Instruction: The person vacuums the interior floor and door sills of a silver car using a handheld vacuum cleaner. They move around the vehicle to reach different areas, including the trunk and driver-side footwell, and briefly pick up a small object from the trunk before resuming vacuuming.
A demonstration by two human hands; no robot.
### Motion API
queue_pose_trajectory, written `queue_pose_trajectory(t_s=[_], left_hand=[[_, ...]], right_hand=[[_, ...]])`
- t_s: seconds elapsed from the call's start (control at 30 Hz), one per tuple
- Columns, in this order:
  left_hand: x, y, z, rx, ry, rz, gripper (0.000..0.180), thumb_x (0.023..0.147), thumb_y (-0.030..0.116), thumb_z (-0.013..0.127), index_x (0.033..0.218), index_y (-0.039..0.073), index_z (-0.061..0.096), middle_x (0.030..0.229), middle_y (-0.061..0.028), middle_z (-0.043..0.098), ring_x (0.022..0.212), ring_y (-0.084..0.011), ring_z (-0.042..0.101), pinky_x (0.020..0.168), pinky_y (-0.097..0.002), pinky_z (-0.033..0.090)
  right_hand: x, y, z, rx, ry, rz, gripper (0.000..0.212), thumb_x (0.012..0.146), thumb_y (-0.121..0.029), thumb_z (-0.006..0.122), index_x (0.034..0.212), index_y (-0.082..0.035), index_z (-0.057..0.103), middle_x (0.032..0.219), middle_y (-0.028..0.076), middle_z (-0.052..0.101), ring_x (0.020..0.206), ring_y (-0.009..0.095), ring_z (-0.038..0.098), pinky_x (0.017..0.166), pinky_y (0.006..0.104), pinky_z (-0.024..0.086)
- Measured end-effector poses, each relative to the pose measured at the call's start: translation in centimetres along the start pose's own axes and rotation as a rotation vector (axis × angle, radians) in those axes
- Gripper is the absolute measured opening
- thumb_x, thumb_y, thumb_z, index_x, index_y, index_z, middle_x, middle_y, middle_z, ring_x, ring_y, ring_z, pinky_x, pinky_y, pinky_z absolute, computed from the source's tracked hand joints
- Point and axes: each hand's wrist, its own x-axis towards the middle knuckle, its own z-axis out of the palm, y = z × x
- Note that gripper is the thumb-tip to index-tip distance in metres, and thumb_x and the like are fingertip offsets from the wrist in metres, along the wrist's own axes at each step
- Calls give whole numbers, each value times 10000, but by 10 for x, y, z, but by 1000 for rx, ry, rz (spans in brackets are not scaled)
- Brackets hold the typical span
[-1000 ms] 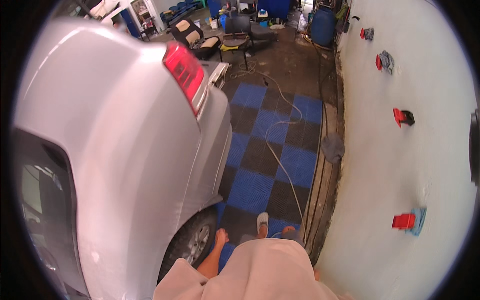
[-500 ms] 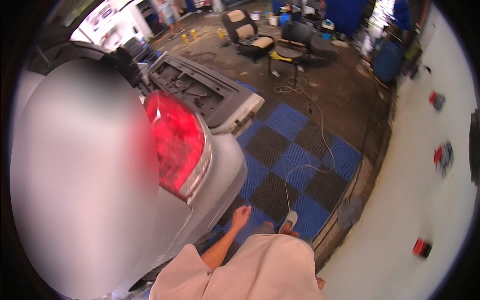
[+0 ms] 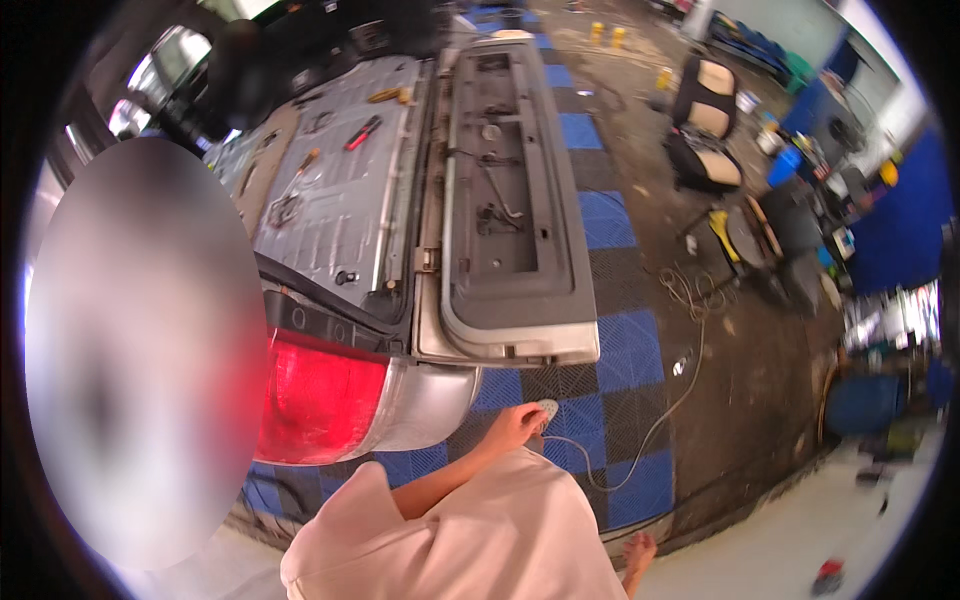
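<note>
My left hand (image 3: 518,424) hangs in front of me with its fingers loosely curled in, and nothing shows in it. It is nearest to the silver rear corner of a vehicle and its lowered tailgate (image 3: 550,300), but touches neither. Low on the right, my right hand (image 3: 640,552) swings out beside my body, fingers partly bent and apart, holding nothing visible. A red tail light (image 3: 325,395) sits on the vehicle's corner, to the left of my left hand. On the bare cargo floor (image 3: 345,215) lie a red and black tool (image 3: 362,133), a yellow tool (image 3: 390,95) and an orange-handled tool (image 3: 303,170).
A thin hose or cable (image 3: 690,385) curls over the blue and black floor tiles (image 3: 630,345) near my foot. Farther right stand a black and beige car seat (image 3: 708,125) and a chair (image 3: 745,235). A pale wall (image 3: 760,560) runs along my right.
My view has swung to the right and closer to the vehicle's rear, bringing the cargo floor and its tools into sight. My right hand now shows more fully.
</note>
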Motion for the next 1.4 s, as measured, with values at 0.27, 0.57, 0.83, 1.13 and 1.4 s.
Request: queue_pose_trajectory(t_s=[0.27,0.57,0.83,1.13,1.4], left_hand=[[164,85,5,-45,272,63,260,1042,287,600,1113,61,708,890,-57,738,829,-159,700,766,-319,541],[282,89,-1,-112,955,23,201,1057,201,577,1155,68,692,975,-75,778,830,-169,743,759,-302,586],[351,114,22,-179,1199,-35,182,1038,116,556,1144,33,678,1018,-88,775,839,-180,747,770,-310,585],[473,136,-54,-338,1360,-134,168,1028,112,579,1134,33,683,1022,-60,773,818,-125,703,764,-278,562],[523,150,-110,-392,1496,-139,174,1024,140,627,1114,3,686,968,-69,777,843,-121,716,777,-276,571]], right_hand=[[169,-204,52,-542,-519,-185,418,988,-356,660,1141,32,653,963,136,675,795,252,638,673,366,523],[444,-470,87,-915,-499,-478,494,1018,-366,627,1300,40,638,1226,228,675,1084,380,643,919,464,513],[558,-746,189,-702,-622,-817,474,990,-373,653,1196,54,663,1144,199,676,1029,339,630,857,426,501],[574,-828,424,-990,-843,-860,426,934,-307,704,1143,63,674,937,175,742,791,253,719,660,367,563],[527,-912,516,-1251,-1060,-1109,503,960,-386,668,1234,36,651,1105,219,734,968,360,712,834,441,555]])
